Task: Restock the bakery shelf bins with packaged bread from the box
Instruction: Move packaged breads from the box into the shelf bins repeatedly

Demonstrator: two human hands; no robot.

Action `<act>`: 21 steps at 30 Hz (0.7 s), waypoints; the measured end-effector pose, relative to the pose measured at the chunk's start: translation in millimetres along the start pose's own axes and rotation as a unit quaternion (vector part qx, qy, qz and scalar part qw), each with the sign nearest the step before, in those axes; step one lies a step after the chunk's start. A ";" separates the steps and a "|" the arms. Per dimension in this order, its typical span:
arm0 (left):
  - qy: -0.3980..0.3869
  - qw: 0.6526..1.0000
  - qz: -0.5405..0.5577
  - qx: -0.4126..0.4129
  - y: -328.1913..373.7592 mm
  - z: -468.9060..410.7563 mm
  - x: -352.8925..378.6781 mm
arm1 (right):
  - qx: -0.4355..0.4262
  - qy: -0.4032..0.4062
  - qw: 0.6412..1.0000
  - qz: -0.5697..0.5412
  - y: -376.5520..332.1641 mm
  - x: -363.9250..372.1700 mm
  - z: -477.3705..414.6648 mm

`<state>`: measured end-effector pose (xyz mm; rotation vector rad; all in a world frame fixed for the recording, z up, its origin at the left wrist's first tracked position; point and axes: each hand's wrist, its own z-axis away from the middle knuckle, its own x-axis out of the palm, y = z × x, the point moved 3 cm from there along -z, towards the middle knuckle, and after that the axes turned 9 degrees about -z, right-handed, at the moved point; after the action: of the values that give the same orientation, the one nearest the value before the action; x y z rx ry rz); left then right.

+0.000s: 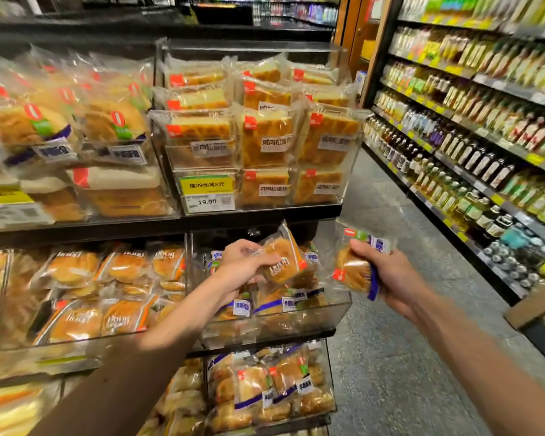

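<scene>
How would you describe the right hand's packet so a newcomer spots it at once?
On the bakery shelf, find the clear bin at the middle tier's right end. Right of it, the right hand grips a bread packet. Unlike the orange-edged packet in the left hand, it has a blue stripe.

blurred and cut off at the left edge: bread packs [10,127]. too small to read, right side: bottle labels [485,165].
</scene>
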<state>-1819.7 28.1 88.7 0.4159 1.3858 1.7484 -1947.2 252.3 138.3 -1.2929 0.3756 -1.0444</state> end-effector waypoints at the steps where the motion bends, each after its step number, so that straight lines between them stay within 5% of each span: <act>1: -0.005 1.000 -0.010 0.003 3.1 -1.0 5.8 | 0.000 0.001 1.000 -0.004 -1.0 -1.9 -2.0; 10: 0.005 0.992 -0.076 0.097 26.7 14.6 6.0 | 0.045 -0.054 0.997 -0.021 3.9 -4.8 -13.0; 14: 0.062 0.977 -0.141 0.147 24.7 29.2 -14.1 | -0.033 -0.021 0.980 0.193 -2.9 10.7 -20.5; 17: 0.098 0.964 -0.189 0.162 22.1 40.5 -32.0 | -0.135 -0.105 0.893 0.415 -13.0 34.2 -22.7; 21: 0.124 0.953 -0.214 0.178 18.7 52.4 -50.3 | -0.130 -0.175 0.742 0.634 -2.6 64.1 -34.9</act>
<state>-1761.0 21.7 135.1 0.0710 1.8253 1.2265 -1941.0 180.5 150.1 -1.0644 0.9452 0.4330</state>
